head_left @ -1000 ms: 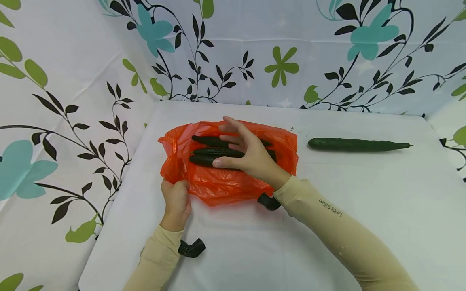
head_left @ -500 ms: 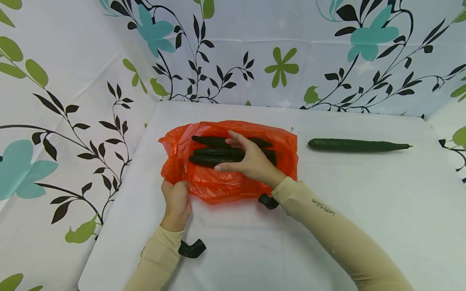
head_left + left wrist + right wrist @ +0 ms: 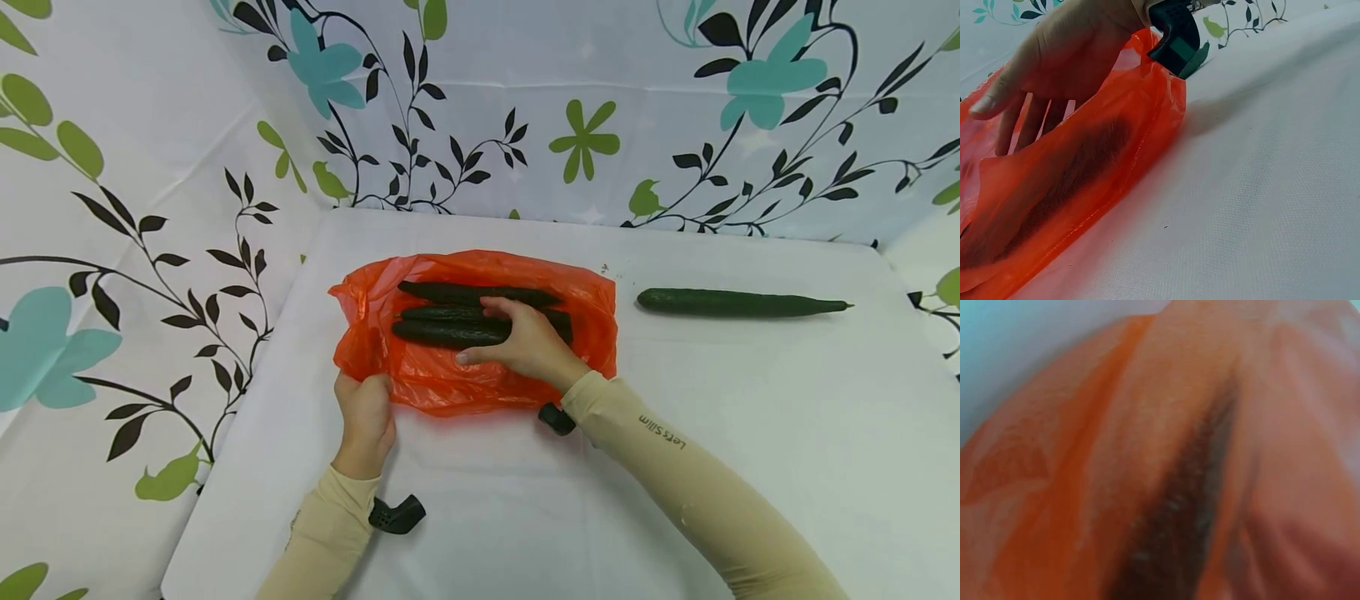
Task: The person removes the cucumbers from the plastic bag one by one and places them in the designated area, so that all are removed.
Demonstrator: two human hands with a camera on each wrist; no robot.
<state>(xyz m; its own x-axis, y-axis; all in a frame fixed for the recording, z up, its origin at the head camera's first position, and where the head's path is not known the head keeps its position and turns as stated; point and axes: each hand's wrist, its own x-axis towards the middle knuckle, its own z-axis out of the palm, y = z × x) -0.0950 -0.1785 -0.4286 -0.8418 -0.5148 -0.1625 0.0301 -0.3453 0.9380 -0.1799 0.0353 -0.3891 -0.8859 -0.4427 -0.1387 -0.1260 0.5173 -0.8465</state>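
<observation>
In the head view an orange-red plastic bag (image 3: 450, 387) lies on the white table. Its mouth is spread, showing three dark green cucumbers (image 3: 446, 333) side by side. At the bag's near left corner my left hand (image 3: 365, 421) grips the plastic. My right hand (image 3: 536, 346) reaches over the front cucumber, fingers on its far side and thumb extended near its close side. In the left wrist view, the right hand (image 3: 1075, 59) dips its straight fingers behind the bag's rim, thumb apart. The blurred right wrist view has a dark cucumber (image 3: 1179, 506) behind the plastic.
Another cucumber (image 3: 742, 302) lies on the table (image 3: 675, 467), right of the bag. Behind and to the left hangs a white cloth (image 3: 480, 50) with printed leaves and flowers. A black wrist camera (image 3: 397, 514) sits below my left hand.
My right hand has come down and closer toward the front cucumber, its raised fingers lowering and bending. The left hand keeps its hold on the bag, and the cucumbers stay put.
</observation>
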